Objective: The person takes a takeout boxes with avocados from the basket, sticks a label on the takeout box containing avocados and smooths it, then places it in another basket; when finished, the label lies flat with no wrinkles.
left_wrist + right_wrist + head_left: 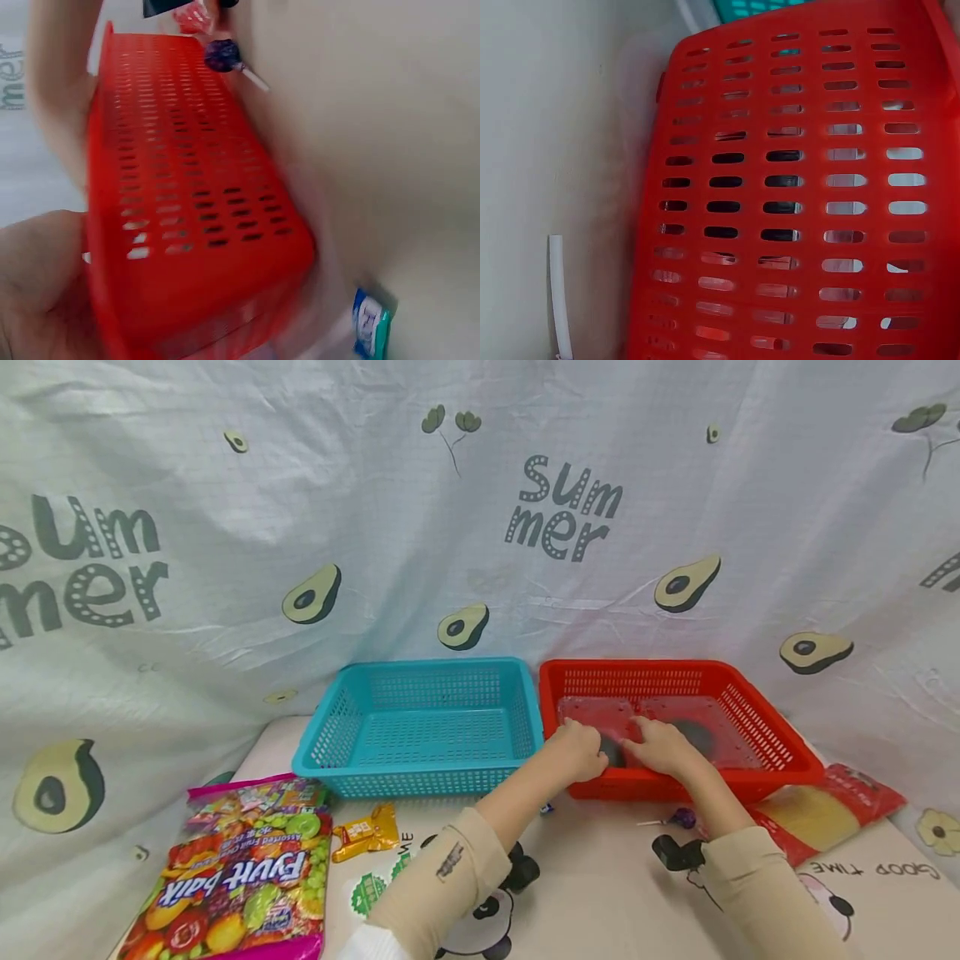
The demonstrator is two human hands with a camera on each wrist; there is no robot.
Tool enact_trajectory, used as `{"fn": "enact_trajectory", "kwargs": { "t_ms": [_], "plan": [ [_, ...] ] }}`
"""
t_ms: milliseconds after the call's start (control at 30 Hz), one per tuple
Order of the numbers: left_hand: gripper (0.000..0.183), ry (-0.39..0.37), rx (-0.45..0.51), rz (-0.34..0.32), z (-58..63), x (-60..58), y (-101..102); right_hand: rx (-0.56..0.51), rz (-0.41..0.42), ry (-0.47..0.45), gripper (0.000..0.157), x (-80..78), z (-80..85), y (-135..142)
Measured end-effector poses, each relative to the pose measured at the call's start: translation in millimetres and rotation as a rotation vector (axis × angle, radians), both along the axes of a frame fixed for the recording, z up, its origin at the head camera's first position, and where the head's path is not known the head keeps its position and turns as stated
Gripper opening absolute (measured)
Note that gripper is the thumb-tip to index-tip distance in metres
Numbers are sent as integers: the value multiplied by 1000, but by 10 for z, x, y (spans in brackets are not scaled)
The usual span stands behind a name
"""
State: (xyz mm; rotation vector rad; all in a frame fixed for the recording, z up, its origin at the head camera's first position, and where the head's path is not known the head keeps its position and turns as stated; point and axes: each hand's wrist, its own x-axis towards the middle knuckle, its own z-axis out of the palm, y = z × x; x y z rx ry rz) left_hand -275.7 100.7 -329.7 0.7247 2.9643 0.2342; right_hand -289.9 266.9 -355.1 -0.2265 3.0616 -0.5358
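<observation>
Both hands reach over the front rim of the red basket (765,777) in the head view. My left hand (581,752) is at a clear plastic pack (592,710) in the basket's left part. Its fingertips are hidden. My right hand (663,747) points its thumb and a finger leftward at that pack's right edge; whether they pinch it cannot be seen. A dark round item (613,750) shows between the hands. Another clear pack (720,714) with a dark round patch lies to the right. In the left wrist view, my left palm (41,277) is beside the basket's rim.
A blue basket (420,781) stands left of the red one. On the table lie a large fruit candy bag (240,877), a yellow packet (367,832), a purple lollipop (683,817), a small blue wrapped candy (370,324) and a red-and-yellow bag (817,818). A printed curtain hangs behind.
</observation>
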Motion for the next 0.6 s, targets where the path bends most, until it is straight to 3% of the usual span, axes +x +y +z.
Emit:
{"fn": "enact_trajectory", "kwargs": {
  "t_ms": [67, 133, 267, 367, 500, 600],
  "plan": [
    [32, -25, -47, 72, -10, -24, 97, 19, -16, -18, 62, 3, 15, -8],
    [34, -29, -88, 94, -26, -47, 168, 37, -35, -37, 64, 6, 33, -10],
    [42, -9, -130, 42, -53, -96, 226, 61, -48, -49, 67, 11, 65, -22],
    [46, -43, -96, 78, -78, -128, 247, 62, -41, -59, 65, -4, 62, -49],
    [49, -70, -31, 192, -117, -125, 295, 44, -73, -110, 63, -8, 49, -77],
    [51, -70, 5, 212, -141, -109, 313, 36, -112, -139, 64, 10, 46, -67]
  ]
}}
